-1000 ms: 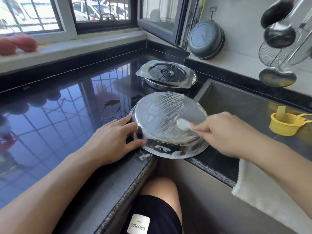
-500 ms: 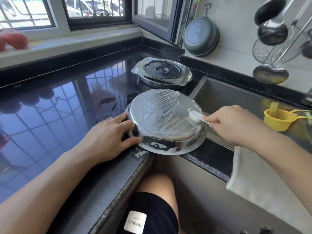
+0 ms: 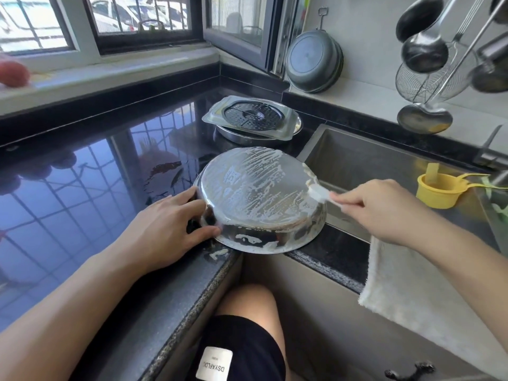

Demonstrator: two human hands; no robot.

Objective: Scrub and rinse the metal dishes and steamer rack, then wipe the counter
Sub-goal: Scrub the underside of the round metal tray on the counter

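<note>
A round metal dish (image 3: 255, 196) lies upside down at the counter's front corner, its bottom streaked with white soap foam. My left hand (image 3: 167, 229) grips its left rim, thumb on the near side. My right hand (image 3: 382, 207) pinches a small white scrubber (image 3: 319, 192) that touches the dish's right edge. Behind the dish, a black perforated steamer rack (image 3: 253, 115) sits on a rectangular metal tray (image 3: 286, 130), which rests on another round metal dish (image 3: 228, 133).
The black glossy counter (image 3: 82, 188) stretches left, wet near the dish. A steel sink (image 3: 357, 160) lies to the right with a yellow cup (image 3: 439, 188) in it. A white towel (image 3: 406, 292) hangs over the sink's front edge. Ladles and a strainer (image 3: 428, 78) hang at upper right.
My right hand has carried the scrubber from the middle of the dish's bottom out to its right edge. My left hand has kept its hold on the rim.
</note>
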